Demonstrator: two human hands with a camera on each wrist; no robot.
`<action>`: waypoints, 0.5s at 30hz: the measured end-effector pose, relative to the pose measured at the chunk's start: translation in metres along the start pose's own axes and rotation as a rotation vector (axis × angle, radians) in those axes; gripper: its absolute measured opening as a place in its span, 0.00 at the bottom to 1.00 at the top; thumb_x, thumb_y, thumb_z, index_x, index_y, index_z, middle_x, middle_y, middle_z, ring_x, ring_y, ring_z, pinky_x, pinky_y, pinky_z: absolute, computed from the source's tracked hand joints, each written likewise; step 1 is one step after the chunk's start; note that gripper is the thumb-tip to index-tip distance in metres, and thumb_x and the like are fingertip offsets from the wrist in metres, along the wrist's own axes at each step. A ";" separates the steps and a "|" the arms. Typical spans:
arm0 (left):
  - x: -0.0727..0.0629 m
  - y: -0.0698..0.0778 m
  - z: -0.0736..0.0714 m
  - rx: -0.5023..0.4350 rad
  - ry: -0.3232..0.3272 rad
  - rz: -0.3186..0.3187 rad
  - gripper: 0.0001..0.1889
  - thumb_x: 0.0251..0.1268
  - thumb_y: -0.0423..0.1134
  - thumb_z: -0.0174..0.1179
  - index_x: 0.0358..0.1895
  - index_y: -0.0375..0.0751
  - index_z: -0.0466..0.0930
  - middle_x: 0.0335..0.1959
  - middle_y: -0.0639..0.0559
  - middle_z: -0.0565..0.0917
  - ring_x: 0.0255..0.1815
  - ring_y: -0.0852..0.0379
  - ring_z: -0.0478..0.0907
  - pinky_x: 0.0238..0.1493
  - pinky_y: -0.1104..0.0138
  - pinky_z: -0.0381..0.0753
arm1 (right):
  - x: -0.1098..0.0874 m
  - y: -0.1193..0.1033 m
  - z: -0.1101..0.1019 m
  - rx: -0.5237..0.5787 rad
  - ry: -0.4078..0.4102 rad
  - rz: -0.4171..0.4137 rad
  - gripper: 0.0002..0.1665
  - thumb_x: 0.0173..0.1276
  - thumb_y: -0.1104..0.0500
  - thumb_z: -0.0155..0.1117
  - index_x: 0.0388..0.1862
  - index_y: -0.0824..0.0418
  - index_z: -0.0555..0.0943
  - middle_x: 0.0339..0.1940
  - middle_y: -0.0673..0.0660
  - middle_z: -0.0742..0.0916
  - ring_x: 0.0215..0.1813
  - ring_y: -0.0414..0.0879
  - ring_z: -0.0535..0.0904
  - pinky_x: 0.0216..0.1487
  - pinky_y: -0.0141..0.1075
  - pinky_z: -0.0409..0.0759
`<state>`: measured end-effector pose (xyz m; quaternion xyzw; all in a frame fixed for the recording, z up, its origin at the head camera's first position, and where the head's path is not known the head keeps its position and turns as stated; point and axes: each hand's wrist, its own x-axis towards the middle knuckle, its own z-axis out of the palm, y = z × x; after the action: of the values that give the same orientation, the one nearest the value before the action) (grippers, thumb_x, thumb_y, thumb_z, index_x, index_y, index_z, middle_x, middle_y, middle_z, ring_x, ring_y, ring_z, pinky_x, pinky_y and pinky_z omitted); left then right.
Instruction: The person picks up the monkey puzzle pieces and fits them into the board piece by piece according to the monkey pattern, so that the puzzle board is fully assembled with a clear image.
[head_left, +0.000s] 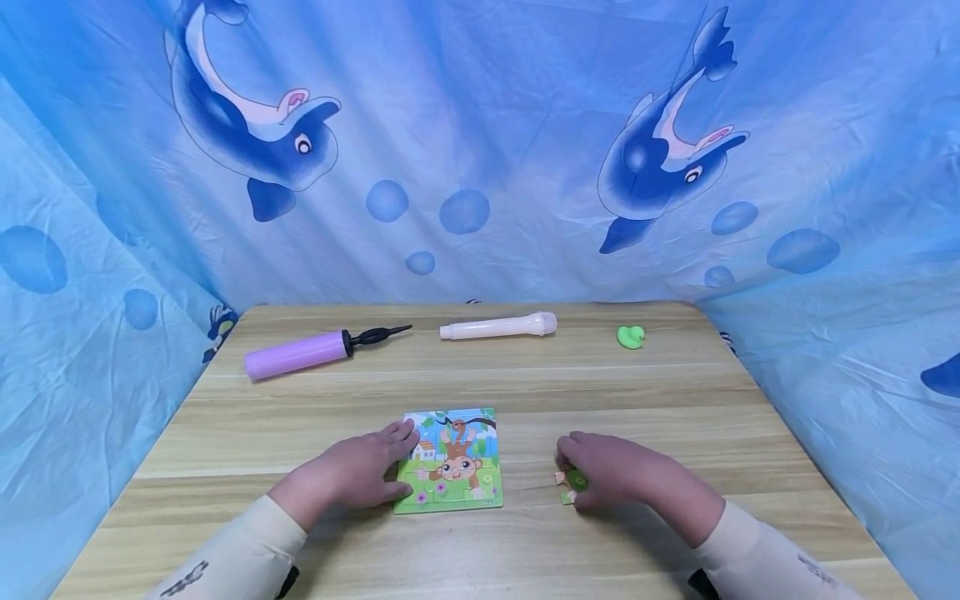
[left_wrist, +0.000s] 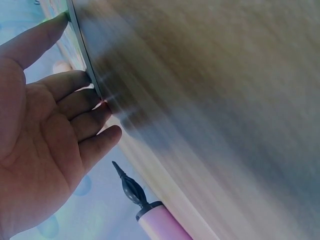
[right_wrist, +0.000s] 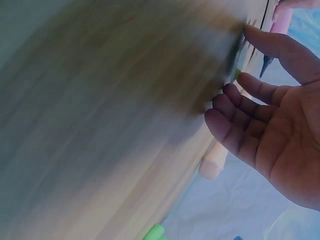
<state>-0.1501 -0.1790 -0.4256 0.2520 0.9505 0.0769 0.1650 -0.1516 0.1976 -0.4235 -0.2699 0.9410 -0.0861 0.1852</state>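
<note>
A square jigsaw puzzle (head_left: 453, 467) with a cartoon monkey lies flat on the table. My left hand (head_left: 367, 467) rests at its left side, thumb and fingertips spread along that edge; in the left wrist view the left hand (left_wrist: 55, 125) has fairly straight fingers against the thin board. To the right of the puzzle, my right hand (head_left: 615, 475) holds a few loose puzzle pieces (head_left: 567, 497) at the tabletop, partly hidden under the palm. In the right wrist view, the right hand's (right_wrist: 280, 110) thumb and curled fingers meet the edges of these thin pieces.
Along the back of the wooden table (head_left: 337, 450) lie a purple hand pump (head_left: 296, 356) with a black nozzle, a pale pink toy microphone (head_left: 498, 326) and a small green rubber duck (head_left: 631, 337). A blue dolphin-print curtain (head_left: 480, 125) hangs behind and at both sides.
</note>
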 end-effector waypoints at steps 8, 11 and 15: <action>0.001 0.001 -0.002 -0.003 -0.006 -0.009 0.41 0.64 0.59 0.61 0.75 0.43 0.61 0.78 0.46 0.57 0.79 0.45 0.54 0.75 0.49 0.61 | 0.020 -0.020 -0.001 -0.024 -0.014 -0.065 0.24 0.54 0.47 0.74 0.46 0.46 0.73 0.38 0.40 0.76 0.36 0.35 0.72 0.36 0.31 0.74; 0.001 0.001 -0.002 -0.005 -0.004 -0.012 0.41 0.63 0.58 0.62 0.75 0.43 0.61 0.78 0.46 0.57 0.79 0.45 0.54 0.75 0.50 0.61 | 0.028 -0.031 -0.002 -0.052 0.003 -0.098 0.25 0.56 0.44 0.73 0.49 0.46 0.73 0.40 0.41 0.77 0.37 0.35 0.72 0.37 0.31 0.75; 0.001 0.001 -0.002 -0.010 -0.008 -0.014 0.41 0.63 0.58 0.62 0.75 0.43 0.61 0.78 0.46 0.57 0.78 0.45 0.54 0.75 0.49 0.61 | 0.040 -0.049 -0.003 -0.101 0.037 -0.140 0.26 0.57 0.40 0.71 0.49 0.46 0.73 0.39 0.40 0.76 0.36 0.36 0.71 0.36 0.31 0.74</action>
<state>-0.1513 -0.1778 -0.4235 0.2451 0.9511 0.0794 0.1707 -0.1608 0.1357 -0.4200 -0.3424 0.9262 -0.0561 0.1474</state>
